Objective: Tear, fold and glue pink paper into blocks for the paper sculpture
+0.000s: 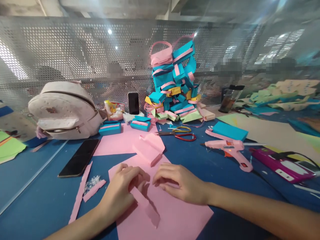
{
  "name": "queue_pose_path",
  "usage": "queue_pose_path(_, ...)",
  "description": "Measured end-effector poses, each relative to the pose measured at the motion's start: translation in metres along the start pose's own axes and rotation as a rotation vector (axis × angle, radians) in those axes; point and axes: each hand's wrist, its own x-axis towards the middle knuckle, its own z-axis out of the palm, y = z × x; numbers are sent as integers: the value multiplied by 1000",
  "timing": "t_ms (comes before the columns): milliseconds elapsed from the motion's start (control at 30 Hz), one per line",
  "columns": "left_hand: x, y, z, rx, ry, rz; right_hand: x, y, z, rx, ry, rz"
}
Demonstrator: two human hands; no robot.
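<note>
My left hand (125, 188) is closed round a narrow pink paper strip (146, 206), whose free end hangs down to the right over a pink paper sheet (170, 221). Close beside it, my right hand (176, 183) is loosely curved above the same sheet, with a gap between thumb and fingers and nothing visible in it. Just beyond both hands sits a small folded pink paper box (147, 151) with a raised flap. More torn pink strips (80, 193) lie to the left, next to a small heap of white bits (92, 185).
A pink glue gun (231, 150), purple power strip (282, 166) and blue box (230, 130) are at right. Red- and yellow-handled scissors (185, 136) lie beyond the folded box. A phone (80, 158) and backpack (67, 110) stand left. Stacked paper boxes (175, 83) rise at the back.
</note>
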Motion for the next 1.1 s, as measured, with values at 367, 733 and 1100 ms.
queue_pose_path(367,2,-4,1,-135,-27,-85,1,1,13,313,-209,-108)
queue_pose_path(733,6,-2,-1,-315,12,176,7,21,-14,321,-26,48)
queue_pose_path(1100,-1,-3,-4,-78,44,168,-64,-32,-54,-142,-10,473)
